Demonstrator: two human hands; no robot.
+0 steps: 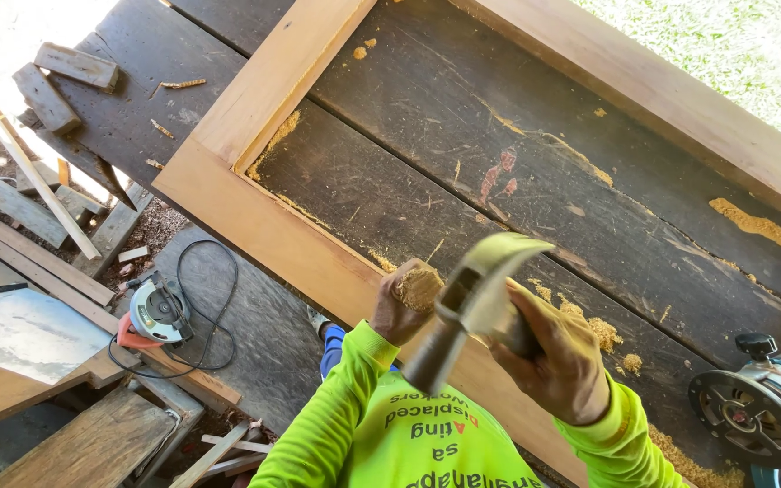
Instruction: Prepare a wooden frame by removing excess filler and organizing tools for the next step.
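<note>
My left hand (398, 309) is closed in a fist on the near rail of a light wooden frame (264, 226). A round, frayed wooden tool end (419, 287) shows at the top of the fist; the rest of that tool is hidden. My right hand (560, 360) grips a claw hammer (470, 298), blurred, its steel head raised just right of the fist. The frame lies flat on dark planks (463, 136) scattered with sawdust.
A blue and silver router (761, 411) stands on the planks at lower right. Below the bench on the left lies a small power saw (155, 312) with a looped black cable. Wood offcuts (47, 90) and boards are piled at the far left.
</note>
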